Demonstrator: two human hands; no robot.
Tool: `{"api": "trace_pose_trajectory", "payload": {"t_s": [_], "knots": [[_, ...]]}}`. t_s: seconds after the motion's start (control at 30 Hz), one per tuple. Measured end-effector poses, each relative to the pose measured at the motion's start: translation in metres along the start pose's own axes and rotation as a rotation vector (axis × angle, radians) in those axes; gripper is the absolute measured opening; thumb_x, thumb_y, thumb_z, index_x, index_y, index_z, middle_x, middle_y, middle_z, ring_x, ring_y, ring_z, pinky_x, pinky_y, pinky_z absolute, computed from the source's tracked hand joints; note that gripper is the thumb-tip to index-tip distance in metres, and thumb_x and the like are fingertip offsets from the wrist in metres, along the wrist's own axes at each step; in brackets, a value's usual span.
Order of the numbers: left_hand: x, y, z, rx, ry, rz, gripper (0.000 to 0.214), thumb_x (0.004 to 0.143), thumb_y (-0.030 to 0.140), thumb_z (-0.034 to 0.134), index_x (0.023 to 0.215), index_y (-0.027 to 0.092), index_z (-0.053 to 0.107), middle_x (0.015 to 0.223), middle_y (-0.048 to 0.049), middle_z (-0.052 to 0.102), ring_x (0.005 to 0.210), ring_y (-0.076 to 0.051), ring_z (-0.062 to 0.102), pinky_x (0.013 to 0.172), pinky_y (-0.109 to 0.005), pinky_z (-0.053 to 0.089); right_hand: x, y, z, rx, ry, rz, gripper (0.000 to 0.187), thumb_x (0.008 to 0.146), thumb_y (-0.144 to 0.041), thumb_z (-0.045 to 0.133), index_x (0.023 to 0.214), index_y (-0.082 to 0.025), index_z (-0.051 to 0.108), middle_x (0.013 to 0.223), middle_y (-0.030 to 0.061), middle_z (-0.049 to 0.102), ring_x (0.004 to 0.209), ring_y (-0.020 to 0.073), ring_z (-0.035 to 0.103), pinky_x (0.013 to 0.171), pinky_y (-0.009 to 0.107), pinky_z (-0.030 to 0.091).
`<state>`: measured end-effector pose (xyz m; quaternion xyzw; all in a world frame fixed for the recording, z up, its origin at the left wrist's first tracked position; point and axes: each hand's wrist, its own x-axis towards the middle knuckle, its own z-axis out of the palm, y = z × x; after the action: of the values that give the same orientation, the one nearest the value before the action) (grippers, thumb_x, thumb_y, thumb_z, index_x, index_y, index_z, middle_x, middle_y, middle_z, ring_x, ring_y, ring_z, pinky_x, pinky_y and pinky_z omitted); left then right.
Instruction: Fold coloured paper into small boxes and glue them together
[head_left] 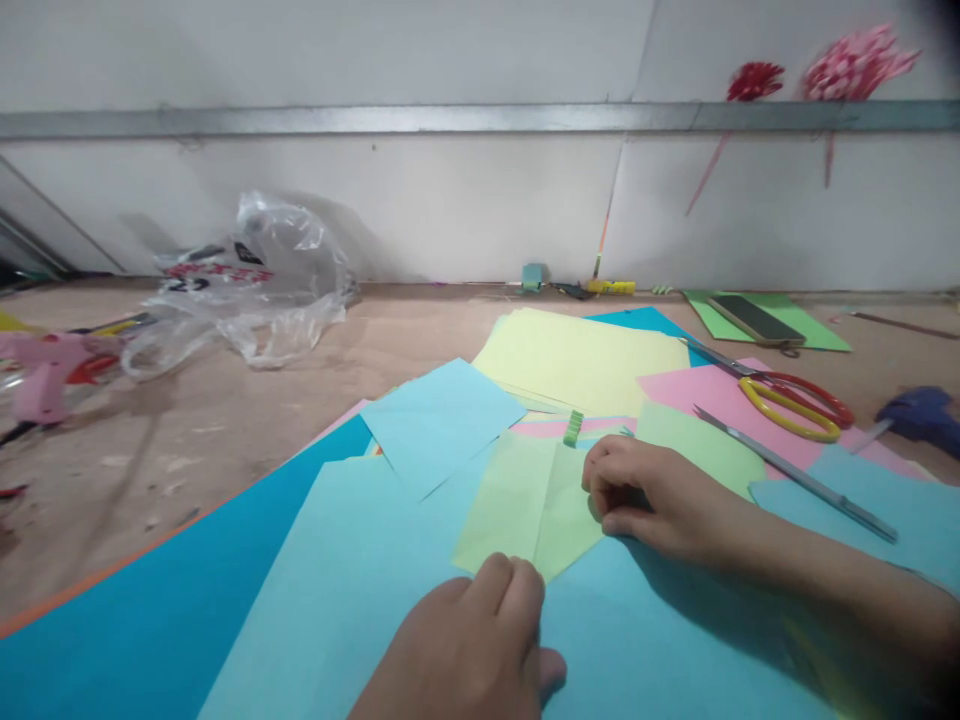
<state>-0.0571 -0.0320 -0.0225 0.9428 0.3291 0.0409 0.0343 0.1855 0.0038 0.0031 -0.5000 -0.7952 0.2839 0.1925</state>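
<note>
A light green sheet of paper (504, 492) with a crease down its middle lies over larger light blue sheets (330, 590). My left hand (480, 635) is closed at the sheet's near corner, fingers curled, thumb out to the right. At its right corner my right hand (652, 492) pinches with bent fingers; the fingertips are partly hidden. A small folded green paper strip (573, 428) rests just beyond the sheet's far edge. To the right of my right hand lies a slim grey metal tool (802, 475), perhaps a craft knife or tweezers.
Scissors (795, 405) with red and yellow handles lie on pink paper at the right. Behind them a phone (756, 318) rests on green paper. A clear plastic bag (262, 290) and a pink glue gun (46, 375) are at the left. Yellow sheets (577, 355) lie ahead.
</note>
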Motion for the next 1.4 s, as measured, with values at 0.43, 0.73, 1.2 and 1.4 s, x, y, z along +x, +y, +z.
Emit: {"api": "trace_pose_trajectory", "payload": {"t_s": [0.43,0.73,1.2,1.4], "knots": [[0.014,-0.001,-0.014,0.283,0.319,0.113,0.013,0.084,0.006,0.048,0.085,0.018,0.053,0.063,-0.0001,0.055,0.053,-0.019,0.051,0.044,-0.026,0.035,-0.006,0.008,-0.016,-0.304,0.140,-0.378,0.053,0.067,0.012,0.040,0.104,-0.019,0.062,0.121,0.0114,0.057,0.113,0.0232,0.054,0.091,0.040,0.050],[0.024,-0.014,-0.011,0.214,0.195,0.123,0.016,0.088,0.007,0.049,0.079,0.018,0.057,0.076,-0.0040,0.060,0.064,-0.019,0.052,0.054,-0.029,0.041,0.005,0.024,-0.004,-0.526,0.246,-0.368,0.054,0.082,0.003,0.041,0.130,-0.018,0.053,0.113,0.0109,0.067,0.098,0.0230,0.059,0.083,0.038,0.053],[0.031,-0.023,-0.012,-0.081,0.146,0.030,0.025,0.096,0.021,0.046,0.077,0.016,0.062,0.087,-0.0071,0.063,0.090,-0.023,0.055,0.085,-0.042,0.046,0.004,0.028,-0.005,-0.534,0.274,-0.557,0.031,0.090,-0.008,0.045,0.106,-0.022,0.069,0.088,0.0077,0.066,0.079,0.0185,0.054,0.068,0.030,0.043],[0.031,-0.024,-0.017,-0.143,0.133,-0.023,0.016,0.092,0.026,0.056,0.084,0.016,0.065,0.091,-0.0060,0.066,0.093,-0.023,0.059,0.094,-0.048,0.045,-0.003,0.010,-0.009,-0.738,0.396,-0.713,0.021,0.092,-0.009,0.051,0.098,-0.021,0.067,0.097,0.0096,0.064,0.086,0.0198,0.051,0.071,0.033,0.040]]}}
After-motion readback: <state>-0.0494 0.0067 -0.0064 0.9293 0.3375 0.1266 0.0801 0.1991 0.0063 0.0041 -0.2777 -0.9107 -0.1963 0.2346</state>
